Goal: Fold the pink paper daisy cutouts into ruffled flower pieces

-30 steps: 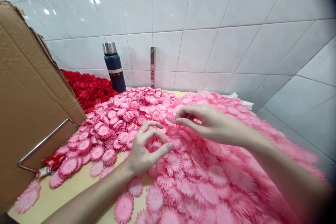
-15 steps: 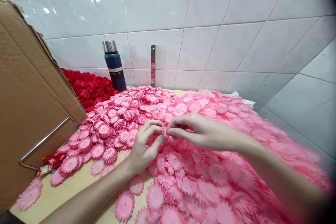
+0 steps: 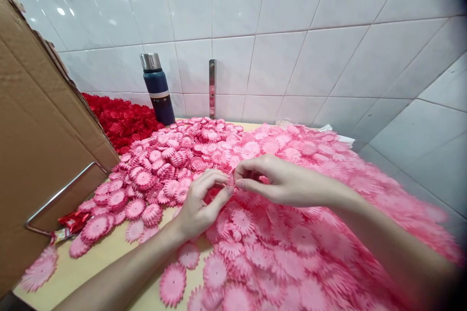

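Between my two hands is a small pink petal disc (image 3: 230, 180), mostly covered by fingers. My left hand (image 3: 205, 199) pinches its left side with thumb and fingertips. From the right, my right hand (image 3: 272, 181) has thumb and forefinger closed at the disc's other edge. Both hands hover over a big heap of pink scalloped petal discs (image 3: 302, 243), each with a tiny hole in its middle. To the left lies a pile of thicker, stacked-looking pink discs (image 3: 144, 180).
A cardboard box (image 3: 44, 146) stands at the left with a bent metal wire (image 3: 62, 194) and a red wrapper (image 3: 74, 222) beside it. Behind are red petals (image 3: 124, 121), a dark blue bottle (image 3: 159, 92), a metal bracket (image 3: 212, 90) and white paper (image 3: 345, 141) along the tiled wall.
Both hands stay together around the disc, with only a slight shift of the fingers. The whole view has moved a little.
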The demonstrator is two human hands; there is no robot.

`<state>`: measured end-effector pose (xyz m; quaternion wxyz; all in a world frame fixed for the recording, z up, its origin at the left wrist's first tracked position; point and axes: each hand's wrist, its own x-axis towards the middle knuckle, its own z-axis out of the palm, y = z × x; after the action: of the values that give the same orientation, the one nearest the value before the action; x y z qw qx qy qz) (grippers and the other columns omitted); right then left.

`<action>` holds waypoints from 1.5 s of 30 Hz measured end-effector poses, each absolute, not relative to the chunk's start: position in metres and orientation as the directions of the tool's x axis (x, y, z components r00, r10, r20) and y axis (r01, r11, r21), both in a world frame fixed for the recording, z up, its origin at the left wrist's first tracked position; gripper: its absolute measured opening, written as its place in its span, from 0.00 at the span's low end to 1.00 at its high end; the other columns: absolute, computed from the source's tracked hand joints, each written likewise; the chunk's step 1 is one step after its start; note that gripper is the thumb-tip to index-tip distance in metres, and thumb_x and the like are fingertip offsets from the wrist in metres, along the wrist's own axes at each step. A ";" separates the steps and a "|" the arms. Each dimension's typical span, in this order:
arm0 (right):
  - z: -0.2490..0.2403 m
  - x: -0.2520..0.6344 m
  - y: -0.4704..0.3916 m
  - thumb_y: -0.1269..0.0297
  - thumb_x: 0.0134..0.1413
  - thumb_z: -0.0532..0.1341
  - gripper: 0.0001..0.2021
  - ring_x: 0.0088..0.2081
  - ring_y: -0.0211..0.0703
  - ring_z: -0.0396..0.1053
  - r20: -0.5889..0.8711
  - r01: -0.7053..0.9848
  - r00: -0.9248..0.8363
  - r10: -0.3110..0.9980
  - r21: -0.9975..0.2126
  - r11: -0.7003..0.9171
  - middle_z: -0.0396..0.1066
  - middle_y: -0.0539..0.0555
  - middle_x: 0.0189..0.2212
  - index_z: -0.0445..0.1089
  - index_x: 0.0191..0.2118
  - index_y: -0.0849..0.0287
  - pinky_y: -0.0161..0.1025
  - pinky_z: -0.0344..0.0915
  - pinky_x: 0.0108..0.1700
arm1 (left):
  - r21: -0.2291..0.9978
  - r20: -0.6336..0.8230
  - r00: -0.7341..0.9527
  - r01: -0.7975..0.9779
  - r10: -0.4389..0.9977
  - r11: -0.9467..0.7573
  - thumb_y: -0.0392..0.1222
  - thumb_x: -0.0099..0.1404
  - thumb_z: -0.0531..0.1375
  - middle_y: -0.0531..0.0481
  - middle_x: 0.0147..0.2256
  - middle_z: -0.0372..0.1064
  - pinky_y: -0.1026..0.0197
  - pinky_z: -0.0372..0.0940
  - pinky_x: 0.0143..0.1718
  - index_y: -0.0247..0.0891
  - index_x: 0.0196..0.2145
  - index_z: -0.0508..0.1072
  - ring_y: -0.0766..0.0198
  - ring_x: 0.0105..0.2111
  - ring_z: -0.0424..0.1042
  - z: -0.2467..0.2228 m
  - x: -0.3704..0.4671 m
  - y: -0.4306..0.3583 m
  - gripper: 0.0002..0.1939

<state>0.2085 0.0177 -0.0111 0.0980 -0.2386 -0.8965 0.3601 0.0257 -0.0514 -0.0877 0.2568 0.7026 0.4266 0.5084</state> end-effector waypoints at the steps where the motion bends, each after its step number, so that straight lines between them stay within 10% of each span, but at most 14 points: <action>1: -0.011 0.209 0.018 0.62 0.63 0.55 0.10 0.27 0.37 0.61 -0.001 0.366 -0.864 0.504 -0.689 0.625 0.68 0.49 0.27 0.67 0.32 0.59 0.36 0.57 0.29 | 0.798 0.494 0.109 0.337 0.862 -0.500 0.38 0.67 0.57 0.46 0.36 0.70 0.57 0.65 0.42 0.37 0.36 0.72 0.60 0.38 0.70 -0.088 0.026 -0.051 0.05; 45: -0.015 0.206 0.018 0.66 0.59 0.58 0.07 0.25 0.34 0.60 -0.004 0.328 -0.875 0.484 -0.740 0.587 0.66 0.48 0.24 0.69 0.31 0.61 0.33 0.56 0.27 | 0.862 0.404 0.163 0.262 0.900 -0.434 0.41 0.70 0.52 0.50 0.28 0.66 0.60 0.61 0.33 0.35 0.32 0.71 0.64 0.29 0.65 -0.086 0.025 -0.054 0.12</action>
<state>0.2057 0.0184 -0.0152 0.0996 -0.2293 -0.8852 0.3922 0.0255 -0.0545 -0.0859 0.3249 0.6898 0.4213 0.4911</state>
